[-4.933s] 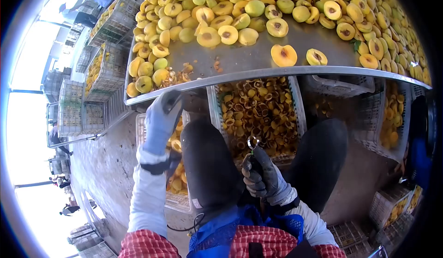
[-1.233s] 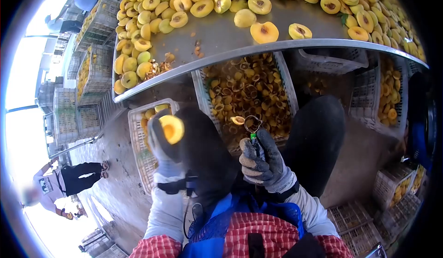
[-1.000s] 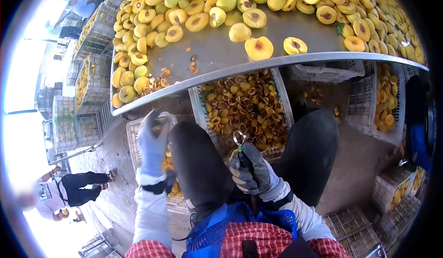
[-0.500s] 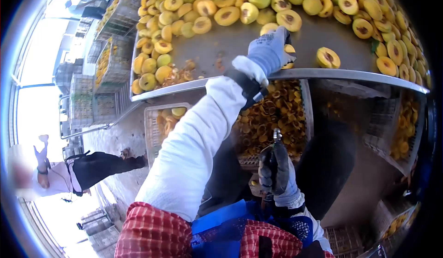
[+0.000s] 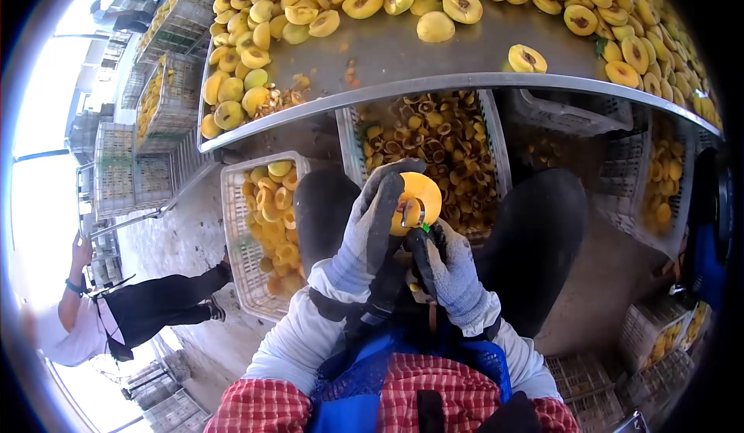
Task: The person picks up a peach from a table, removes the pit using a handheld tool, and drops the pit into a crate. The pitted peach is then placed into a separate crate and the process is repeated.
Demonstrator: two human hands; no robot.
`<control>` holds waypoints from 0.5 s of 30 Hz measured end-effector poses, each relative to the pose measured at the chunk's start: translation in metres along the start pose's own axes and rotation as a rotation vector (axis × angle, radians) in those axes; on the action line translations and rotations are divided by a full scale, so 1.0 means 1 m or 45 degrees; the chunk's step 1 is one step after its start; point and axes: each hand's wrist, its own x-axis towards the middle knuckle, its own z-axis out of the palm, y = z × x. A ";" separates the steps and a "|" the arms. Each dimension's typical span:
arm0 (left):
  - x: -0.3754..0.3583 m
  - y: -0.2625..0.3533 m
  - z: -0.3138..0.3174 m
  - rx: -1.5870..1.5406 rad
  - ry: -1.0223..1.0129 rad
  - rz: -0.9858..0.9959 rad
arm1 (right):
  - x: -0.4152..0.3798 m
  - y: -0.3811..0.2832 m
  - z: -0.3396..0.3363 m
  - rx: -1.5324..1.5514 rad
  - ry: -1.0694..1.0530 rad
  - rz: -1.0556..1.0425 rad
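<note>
My gloved left hand [image 5: 363, 231] holds a yellow peach half [image 5: 425, 191], cut face turned toward my right hand. My gloved right hand [image 5: 456, 274] grips a black-handled pitting knife [image 5: 420, 253]. Its curved metal tip is against the peach half, near the pit hollow. Both hands are close together above my lap, between my knees. Beyond them is the metal table [image 5: 372, 69] with many cut peach halves [image 5: 363, 3] piled along its back and sides. One single peach half [image 5: 527, 58] lies near the front edge.
Under the table edge stands a crate [image 5: 496, 142] of brown-centred scraps. To the left, a white crate [image 5: 232, 255] holds peach halves. More crates [image 5: 632, 200] stand at right and stacked crates [image 5: 116, 169] at far left. A person [image 5: 147, 305] is at the left.
My left hand has come back from the table to my lap with a peach half. My right hand has brought the pitting knife up against it. The view has shifted slightly.
</note>
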 end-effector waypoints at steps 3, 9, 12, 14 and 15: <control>-0.005 -0.009 -0.006 0.152 -0.016 0.141 | -0.007 0.005 0.006 -0.036 0.016 -0.015; -0.019 -0.026 -0.004 0.302 0.059 0.350 | -0.011 0.044 0.018 0.035 0.098 -0.329; -0.023 -0.029 -0.010 0.401 0.020 0.340 | -0.016 0.047 0.027 0.258 0.051 -0.278; -0.020 -0.033 -0.018 0.322 -0.078 0.225 | -0.025 0.018 0.018 0.595 -0.195 0.183; -0.017 -0.037 -0.025 0.217 -0.150 0.120 | -0.028 0.005 0.014 0.798 -0.373 0.511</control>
